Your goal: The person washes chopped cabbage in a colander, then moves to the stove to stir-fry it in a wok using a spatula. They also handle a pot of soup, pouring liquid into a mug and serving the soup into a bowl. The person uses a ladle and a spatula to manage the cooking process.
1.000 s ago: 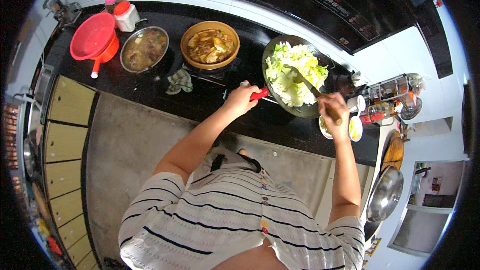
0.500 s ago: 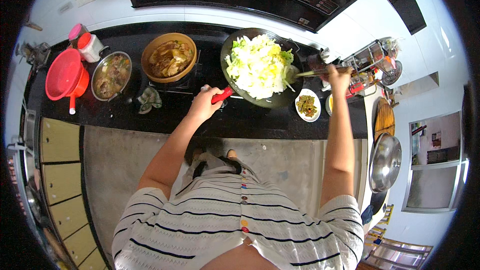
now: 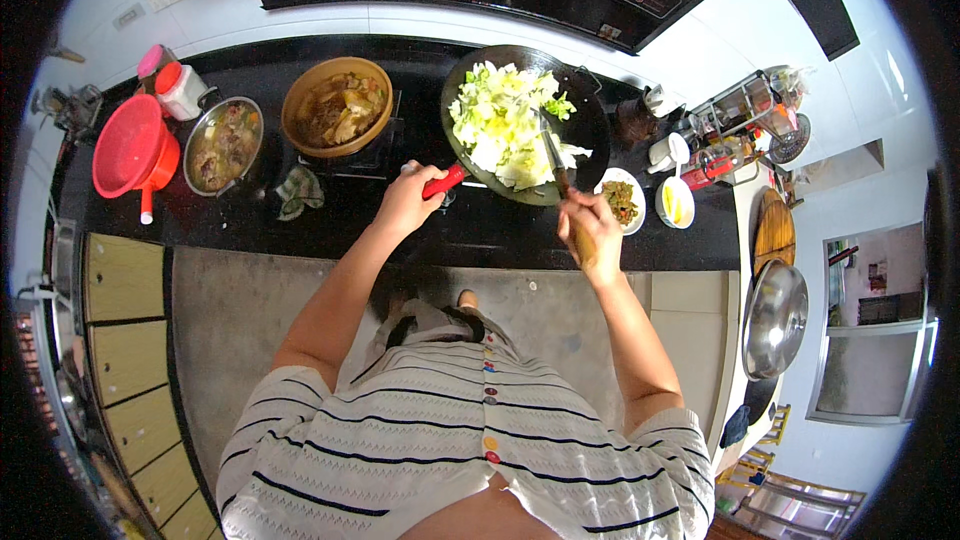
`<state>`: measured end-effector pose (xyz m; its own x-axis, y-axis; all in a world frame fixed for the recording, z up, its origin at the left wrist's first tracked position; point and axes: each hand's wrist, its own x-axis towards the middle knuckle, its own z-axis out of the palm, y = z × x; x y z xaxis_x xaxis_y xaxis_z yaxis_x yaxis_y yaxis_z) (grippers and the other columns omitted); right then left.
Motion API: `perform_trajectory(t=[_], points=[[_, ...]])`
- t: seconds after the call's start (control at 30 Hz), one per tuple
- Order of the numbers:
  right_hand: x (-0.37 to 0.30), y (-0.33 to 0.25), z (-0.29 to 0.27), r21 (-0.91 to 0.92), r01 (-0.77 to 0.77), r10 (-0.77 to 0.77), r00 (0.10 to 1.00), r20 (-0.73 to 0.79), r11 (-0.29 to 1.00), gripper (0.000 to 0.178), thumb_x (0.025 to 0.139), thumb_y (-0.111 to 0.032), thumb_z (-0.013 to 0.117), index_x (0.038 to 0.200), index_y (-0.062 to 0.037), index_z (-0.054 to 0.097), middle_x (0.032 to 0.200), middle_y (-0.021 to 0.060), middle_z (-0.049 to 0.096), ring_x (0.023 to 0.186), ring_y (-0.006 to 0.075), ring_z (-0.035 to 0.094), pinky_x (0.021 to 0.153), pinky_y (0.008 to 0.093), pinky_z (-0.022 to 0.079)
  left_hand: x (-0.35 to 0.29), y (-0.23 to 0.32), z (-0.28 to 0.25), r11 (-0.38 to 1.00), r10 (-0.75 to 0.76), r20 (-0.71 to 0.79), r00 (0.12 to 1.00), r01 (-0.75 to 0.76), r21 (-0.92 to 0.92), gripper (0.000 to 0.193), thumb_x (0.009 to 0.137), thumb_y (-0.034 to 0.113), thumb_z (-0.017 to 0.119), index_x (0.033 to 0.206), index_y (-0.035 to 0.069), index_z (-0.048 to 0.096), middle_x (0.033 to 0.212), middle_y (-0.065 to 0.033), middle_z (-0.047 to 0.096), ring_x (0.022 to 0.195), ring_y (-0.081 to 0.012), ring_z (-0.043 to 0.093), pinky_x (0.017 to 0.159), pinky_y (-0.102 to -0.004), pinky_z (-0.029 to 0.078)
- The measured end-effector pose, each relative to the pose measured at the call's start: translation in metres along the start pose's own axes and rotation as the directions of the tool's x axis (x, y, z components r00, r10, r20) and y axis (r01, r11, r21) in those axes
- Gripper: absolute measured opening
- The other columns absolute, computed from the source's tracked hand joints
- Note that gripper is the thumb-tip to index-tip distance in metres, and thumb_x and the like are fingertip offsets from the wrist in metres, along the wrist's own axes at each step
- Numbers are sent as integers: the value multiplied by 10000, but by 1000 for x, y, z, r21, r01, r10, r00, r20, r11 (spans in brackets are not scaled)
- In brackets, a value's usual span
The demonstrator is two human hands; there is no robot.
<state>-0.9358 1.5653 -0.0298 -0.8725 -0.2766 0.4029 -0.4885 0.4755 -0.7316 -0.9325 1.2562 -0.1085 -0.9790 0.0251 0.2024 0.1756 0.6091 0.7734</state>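
Wok [image 3: 590, 125], dark, round, on the black countertop [image 3: 480, 245]; contents, a heap of chopped pale-green leaves [image 3: 500, 125], leaving dark metal bare along the wok's right side.
Left hand [image 3: 405, 200]: at the wok's lower left, fingers closed around its red handle [image 3: 443, 182].
Right hand [image 3: 590, 230]: at the wok's lower right, fingers wrapped around the wooden grip of a metal-bladed spatula [image 3: 553, 152], blade among the leaves.
White dish [image 3: 642, 204], with green chopped food: just beside the wok, lower right.
White bowl [image 3: 690, 206], yellow contents: farther right of the wok.
Brown pot [image 3: 340, 151], with stew: left of the wok.
Checked cloth [image 3: 299, 193], crumpled: lower left of the wok.
Metal pan [image 3: 261, 135], with soup: well left of the wok.
Red basin [image 3: 130, 145]: farthest left of the wok.
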Motion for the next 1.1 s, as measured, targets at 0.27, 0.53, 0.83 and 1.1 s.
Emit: perform_trajectory(t=[0.27, 0.53, 0.83, 1.1], points=[[-2, -73, -56, -252, 219, -147, 950, 277, 942, 247, 702, 12, 662, 944, -35, 645, 954, 65, 610, 749, 175, 661, 625, 285, 550, 0, 0, 4, 1000, 3, -25, 1000, -3, -18, 326, 747, 108, 730, 1051, 110, 613, 949, -146, 554, 860, -353, 593, 745, -400, 498], [26, -131, -51, -250, 375, -257, 879, 402, 893, 310, 624, 13, 747, 913, -75, 678, 954, 79, 639, 801, 245, 671, 669, 324, 556, -3, -6, 3, 1000, -12, -49, 999, 11, -14, 328, 741, 101, 733, 1048, 99, 617, 913, -145, 553, 850, -350, 581, 739, -388, 483], [41, -56, -34, -254, 293, -226, 938, 263, 922, 265, 668, 18, 701, 921, -59, 674, 972, 84, 639, 869, 225, 657, 758, 333, 544, 0, -4, 3, 998, 63, -71, 996, -64, -17, 327, 735, 105, 736, 1039, 94, 614, 917, -143, 561, 841, -351, 577, 741, -392, 481], [135, -41, -112, -304, 14, -62, 987, -150, 953, 120, 734, -65, 704, 840, -9, 696, 826, 128, 678, 728, 221, 664, 690, 299, 516, -2, -2, -1, 1000, -24, 6, 1000, 24, 2, 343, 760, 119, 726, 1083, 116, 614, 964, -145, 549, 873, -348, 584, 765, -394, 488]])
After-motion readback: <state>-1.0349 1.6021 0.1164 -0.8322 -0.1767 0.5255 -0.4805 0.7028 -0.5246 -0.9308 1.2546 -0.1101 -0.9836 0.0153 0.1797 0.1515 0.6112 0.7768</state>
